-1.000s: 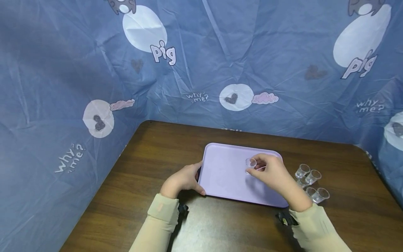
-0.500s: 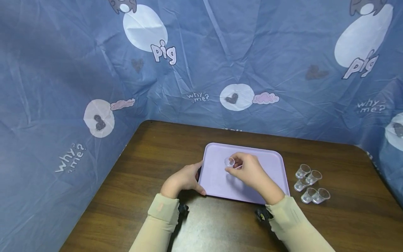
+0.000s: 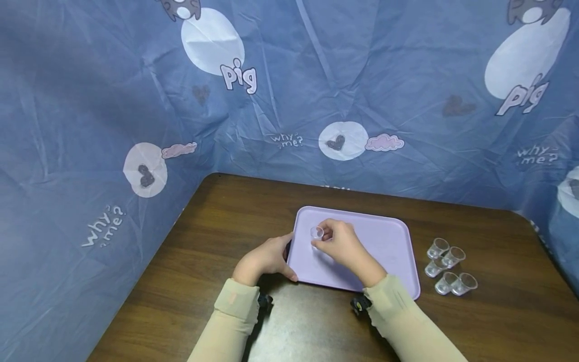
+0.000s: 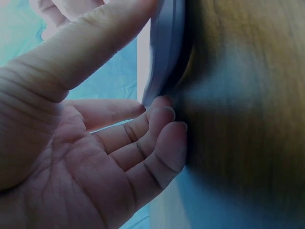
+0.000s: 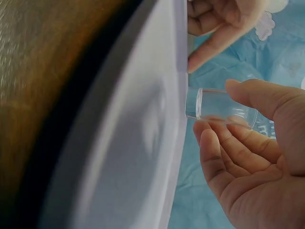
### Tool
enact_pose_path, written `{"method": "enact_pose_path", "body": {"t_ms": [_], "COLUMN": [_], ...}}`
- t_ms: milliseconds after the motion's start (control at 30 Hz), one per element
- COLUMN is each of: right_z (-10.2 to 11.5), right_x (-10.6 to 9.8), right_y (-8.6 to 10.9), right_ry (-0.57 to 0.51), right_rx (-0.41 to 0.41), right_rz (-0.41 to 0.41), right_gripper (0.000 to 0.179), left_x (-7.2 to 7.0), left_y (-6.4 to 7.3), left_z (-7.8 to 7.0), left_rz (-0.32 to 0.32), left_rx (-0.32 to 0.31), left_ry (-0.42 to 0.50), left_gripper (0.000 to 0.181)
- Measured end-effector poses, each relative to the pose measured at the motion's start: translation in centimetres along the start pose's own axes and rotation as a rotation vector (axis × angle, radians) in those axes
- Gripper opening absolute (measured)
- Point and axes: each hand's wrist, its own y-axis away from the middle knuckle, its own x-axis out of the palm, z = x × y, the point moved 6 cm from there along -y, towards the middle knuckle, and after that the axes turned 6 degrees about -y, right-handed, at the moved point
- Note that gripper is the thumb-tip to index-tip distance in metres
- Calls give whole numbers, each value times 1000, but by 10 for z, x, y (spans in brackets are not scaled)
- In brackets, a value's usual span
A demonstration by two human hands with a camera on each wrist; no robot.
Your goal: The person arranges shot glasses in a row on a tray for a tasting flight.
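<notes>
Where right fingers [image 5: 210, 150] pinch cup [image 5: 217, 106], tray [image 3: 380, 246] contact unclear.

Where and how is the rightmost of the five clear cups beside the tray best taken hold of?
Probably by the outer wall of the rightmost cup, just below its rim, pinched from the right and above: it stands mouth up and widens upward, its right side looks free, and a neighbouring cup crowds its left.

Head view: moderately lit, acceptably sharp; glare whitens the table [image 3: 305, 324] at six o'clock, and the backdrop [image 3: 72, 55] darkens toward ten. Left wrist view: dim, blue-cast, table blurred at three o'clock. Right wrist view: tray [image 5: 119, 157] out of focus toward seven o'clock (the cup [image 5: 218, 103] reads noticeably clearer).
</notes>
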Motion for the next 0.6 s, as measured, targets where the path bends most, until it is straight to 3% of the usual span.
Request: {"method": "enact_pose_path", "body": {"t_ms": [600], "right_z": [-4], "right_x": [23], "right_y": [-7], "right_ry": [34], "right_rx": [28], "right_rz": [18], "right_gripper": [20], "left_x": [-1], "left_y": [1], "left_z": [-1], "left_rz": [6], "left_rx": [-4], "left_ry": [-18], "left_gripper": [119]}}
